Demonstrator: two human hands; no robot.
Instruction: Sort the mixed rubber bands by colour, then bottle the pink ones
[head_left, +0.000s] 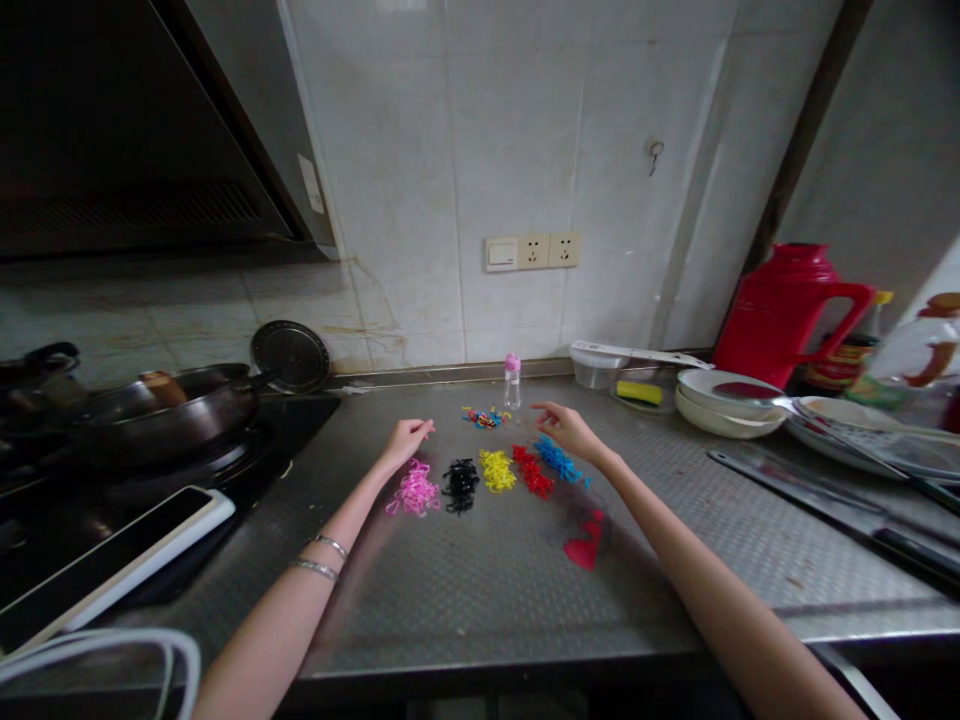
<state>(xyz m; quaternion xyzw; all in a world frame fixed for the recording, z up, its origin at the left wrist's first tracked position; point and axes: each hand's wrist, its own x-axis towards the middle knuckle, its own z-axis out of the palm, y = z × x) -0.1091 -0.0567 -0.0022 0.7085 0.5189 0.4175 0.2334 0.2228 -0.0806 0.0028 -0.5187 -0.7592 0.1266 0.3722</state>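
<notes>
Small rubber bands lie in colour-sorted piles in a row on the steel counter: pink bands (416,488), black bands (460,486), yellow bands (497,470), red bands (533,472) and blue bands (561,460). Behind them is a little mixed-colour pile (486,418), beside a small clear bottle (512,390) with a pink cap. My left hand (407,441) hovers just behind the pink pile, fingers curled in a pinch; whatever may be between the tips is too small to see. Over the blue pile, my right hand (568,428) has its fingers stretched toward the bottle, with nothing visible in them.
A red heart-shaped piece (585,541) lies on the counter (450,610). At right are a plastic tub (596,370), a yellow sponge (639,392), stacked bowls (724,415), a knife (795,490) and a red thermos (780,310). A pan (169,415) sits on the stove at left.
</notes>
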